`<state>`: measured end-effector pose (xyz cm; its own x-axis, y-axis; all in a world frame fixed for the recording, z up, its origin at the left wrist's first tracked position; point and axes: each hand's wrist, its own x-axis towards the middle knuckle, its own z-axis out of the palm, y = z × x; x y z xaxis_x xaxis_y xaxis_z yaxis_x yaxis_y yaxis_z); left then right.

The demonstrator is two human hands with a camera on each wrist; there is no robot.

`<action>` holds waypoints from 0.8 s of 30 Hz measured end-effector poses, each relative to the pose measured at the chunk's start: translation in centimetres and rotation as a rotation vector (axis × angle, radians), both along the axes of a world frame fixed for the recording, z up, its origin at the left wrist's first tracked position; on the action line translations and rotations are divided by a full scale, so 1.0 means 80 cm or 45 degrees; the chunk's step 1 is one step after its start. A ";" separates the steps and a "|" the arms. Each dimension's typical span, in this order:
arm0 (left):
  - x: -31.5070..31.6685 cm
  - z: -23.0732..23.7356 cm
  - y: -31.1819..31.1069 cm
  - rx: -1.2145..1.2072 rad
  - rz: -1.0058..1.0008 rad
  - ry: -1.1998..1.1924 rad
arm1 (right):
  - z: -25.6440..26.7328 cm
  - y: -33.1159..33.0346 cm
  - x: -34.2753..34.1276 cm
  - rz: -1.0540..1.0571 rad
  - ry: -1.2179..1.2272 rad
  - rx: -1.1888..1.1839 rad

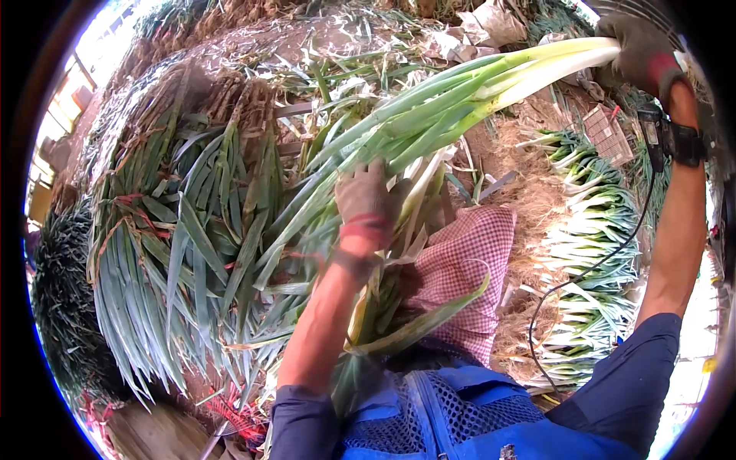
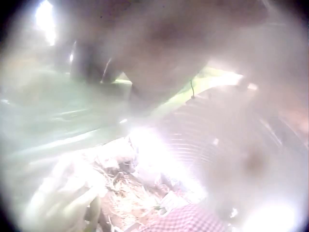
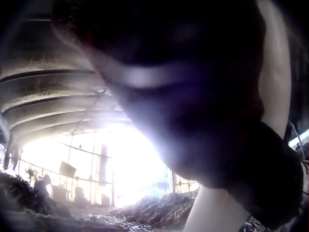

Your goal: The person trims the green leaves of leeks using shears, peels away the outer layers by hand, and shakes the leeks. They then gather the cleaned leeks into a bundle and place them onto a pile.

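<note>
A bunch of long green onions (image 1: 452,115) stretches across the head view, white stalks at the upper right and green leaves toward the lower left. My gloved right hand (image 1: 640,57) grips the white ends, high and far out from the body. Partway down the bunch, my gloved left hand (image 1: 370,195) holds the leaves, its fingers laid over them. In the right wrist view, a dark glove (image 3: 212,96) fills much of the picture, with a pale stalk (image 3: 275,63) beside it. The left wrist view is hazy; green leaves (image 2: 58,121) pass beside the blurred hand.
Untrimmed green onions (image 1: 176,215) are heaped at the left. A row of cleaned ones (image 1: 594,230) lies on the right, roots toward the middle. A checked pink cloth (image 1: 468,268) is near my lap. Loose leaves litter the ground, and a cable (image 1: 571,280) hangs by the right arm.
</note>
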<state>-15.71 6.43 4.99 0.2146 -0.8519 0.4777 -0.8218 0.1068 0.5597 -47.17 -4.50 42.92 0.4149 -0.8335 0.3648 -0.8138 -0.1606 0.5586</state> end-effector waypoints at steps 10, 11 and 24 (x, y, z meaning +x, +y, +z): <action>0.096 -0.067 0.017 0.497 -1.042 2.215 | -0.048 0.014 -0.010 -0.024 -0.278 0.354; 0.114 -0.060 0.017 0.346 -0.903 2.181 | -0.056 0.016 -0.009 -0.068 -0.365 0.452; 0.256 -0.066 0.097 1.319 0.117 -0.411 | -0.079 0.025 -0.017 -0.404 -0.072 0.543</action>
